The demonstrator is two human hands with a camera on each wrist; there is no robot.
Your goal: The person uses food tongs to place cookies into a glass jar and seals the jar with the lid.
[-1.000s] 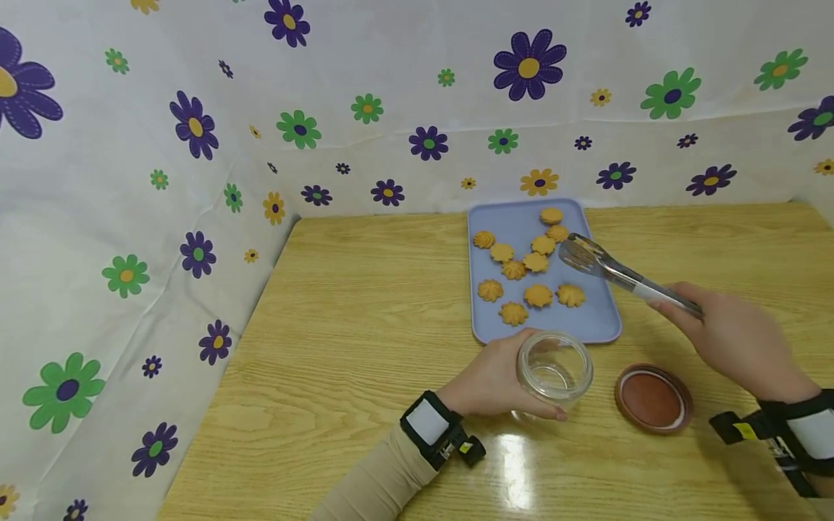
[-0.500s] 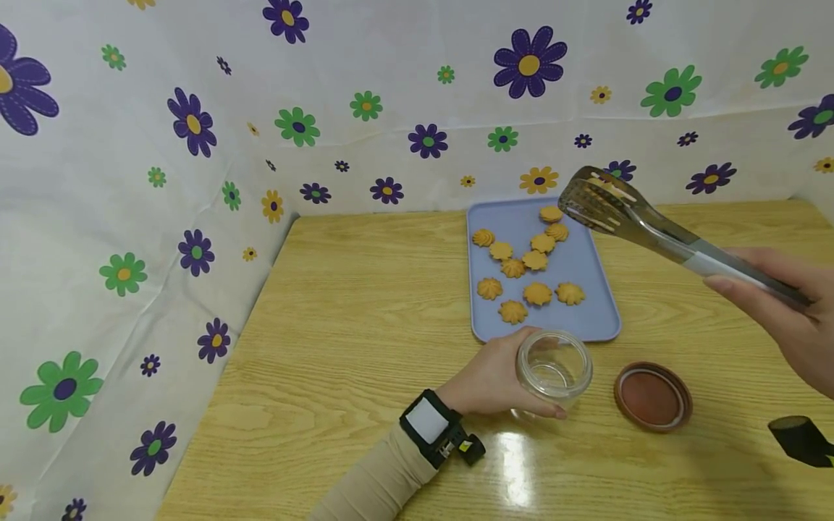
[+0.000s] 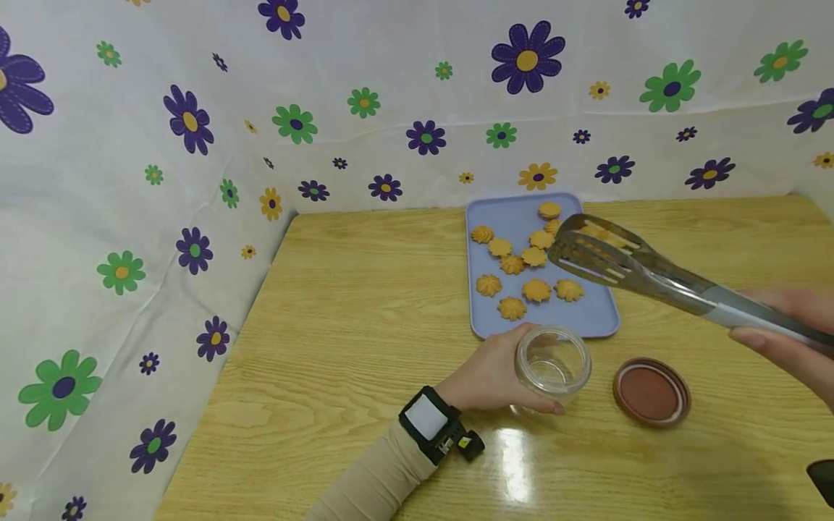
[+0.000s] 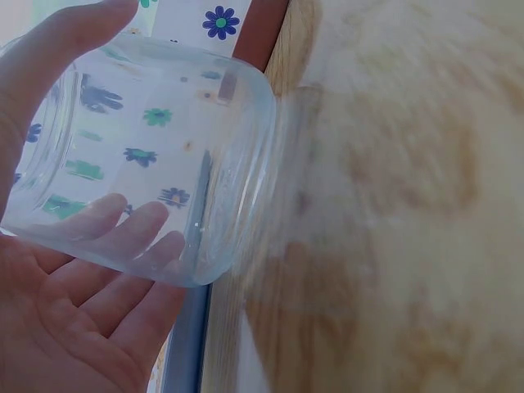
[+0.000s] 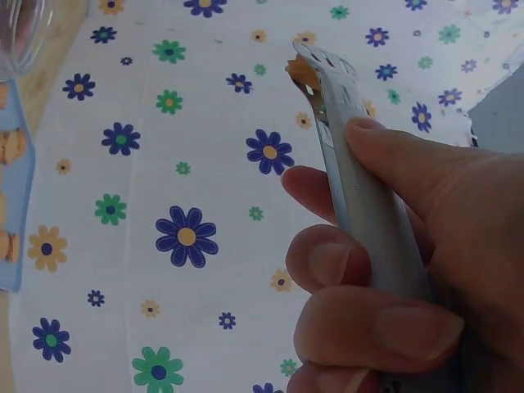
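Note:
My left hand (image 3: 491, 373) wraps round the side of a clear glass jar (image 3: 554, 365), which stands with its mouth up and shows nothing inside. In the left wrist view, fingers and thumb (image 4: 74, 37) curve about the glass. Metal tongs (image 3: 671, 282) are gripped in my right hand (image 3: 795, 354), partly past the right edge of the head view. Between their slotted tips sits a golden cookie (image 5: 303, 75). The tips overlap the right side of a lavender tray (image 3: 478, 318) in the head view. Several cookies (image 3: 536, 291) lie spread on the tray.
A round brown lid (image 3: 651, 392) lies inside up on the wooden table (image 3: 352, 304), right of the jar. Behind the table and along its left side hangs a white cloth (image 3: 391, 58) with printed flowers.
The tongs rose from beside the upper tray cookies toward the camera, cookie between the tips. They then dipped somewhat, while my right hand shifted rightward. The left hand and jar stayed put.

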